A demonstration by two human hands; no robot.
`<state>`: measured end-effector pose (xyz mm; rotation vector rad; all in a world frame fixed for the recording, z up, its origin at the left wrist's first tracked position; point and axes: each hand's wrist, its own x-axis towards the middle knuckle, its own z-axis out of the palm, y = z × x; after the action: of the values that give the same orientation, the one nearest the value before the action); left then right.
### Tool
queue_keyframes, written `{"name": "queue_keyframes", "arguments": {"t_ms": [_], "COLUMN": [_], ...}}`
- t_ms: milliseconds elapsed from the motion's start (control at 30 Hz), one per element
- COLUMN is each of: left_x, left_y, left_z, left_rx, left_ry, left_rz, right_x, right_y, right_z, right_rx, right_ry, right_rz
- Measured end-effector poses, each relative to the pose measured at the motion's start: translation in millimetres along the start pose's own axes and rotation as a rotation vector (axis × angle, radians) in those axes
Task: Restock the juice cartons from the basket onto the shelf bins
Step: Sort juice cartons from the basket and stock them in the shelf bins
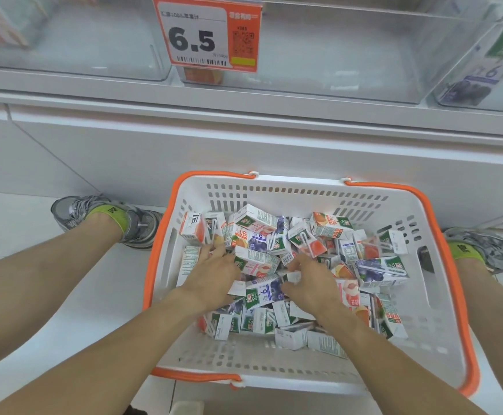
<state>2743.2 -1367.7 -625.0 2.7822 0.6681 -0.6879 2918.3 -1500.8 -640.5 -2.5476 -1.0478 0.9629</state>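
Observation:
A white basket with orange handles (441, 310) stands on the floor in front of the shelf. Several small juice cartons (328, 226) lie jumbled inside it, in peach, orange and blueberry prints. Both my hands are down in the pile. My left hand (211, 274) rests on the cartons with its fingers stretched forward, beside a peach carton (256, 263). My right hand (311, 284) has its fingers curled, and its thumb and fingers pinch a small white carton (292, 277) just above a blueberry carton (263, 292). Clear shelf bins (319, 64) run along the top.
An orange price tag reading 6.5 (205, 34) hangs on the middle bin, with an orange carton (203, 75) behind it. The right bin holds blueberry cartons (480, 73). My shoes (106, 218) flank the basket. A white shelf base (184, 151) rises behind it.

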Motion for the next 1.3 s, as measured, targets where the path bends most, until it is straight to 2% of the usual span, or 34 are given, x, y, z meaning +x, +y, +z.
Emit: {"name": "queue_keyframes", "arguments": {"t_ms": [100, 200, 333, 400, 467, 567, 700, 800, 900, 1000, 1200, 1300], "left_x": [-4, -8, -12, -12, -14, -20, -27, -31, -34, -40, -56, -72], "left_y": [0, -3, -6, -5, -1, 10, 31, 43, 53, 60, 44, 32], "left_z": [-8, -22, -49, -56, -59, -59, -59, -59, -57, -65, -124, -173], "left_rx": [-0.113, -0.396, -0.973, -1.404, -1.86, -2.156, -2.337, -2.354, -2.41, -2.45, -2.321, -2.012], "left_ry": [0.04, 0.071, 0.05, 0.031, -0.052, -0.163, -0.233, -0.282, -0.265, -0.214, -0.181, -0.14], "left_rz": [-0.002, -0.044, -0.285, -0.411, -0.501, -0.504, -0.45, -0.435, -0.448, -0.449, -0.278, -0.127], "right_x": [-3, -5, -11, -21, -33, -52, -70, -80, -83, -83, -88, -93], "right_y": [-2, -1, 2, 4, 5, 8, 17, 27, 30, 21, -17, -42], "right_z": [-16, -44, -93, -114, -129, -144, -149, -140, -129, -129, -153, -164], "right_rx": [0.093, 0.234, 0.618, 0.758, 0.813, 0.809, 0.858, 0.997, 1.163, 1.28, 1.488, 1.491], "right_ry": [0.008, 0.046, 0.068, 0.027, -0.017, -0.058, -0.081, -0.111, -0.171, -0.206, -0.262, -0.302], "right_rz": [0.014, 0.043, 0.183, 0.221, 0.227, 0.234, 0.244, 0.284, 0.344, 0.324, 0.151, 0.013]}}
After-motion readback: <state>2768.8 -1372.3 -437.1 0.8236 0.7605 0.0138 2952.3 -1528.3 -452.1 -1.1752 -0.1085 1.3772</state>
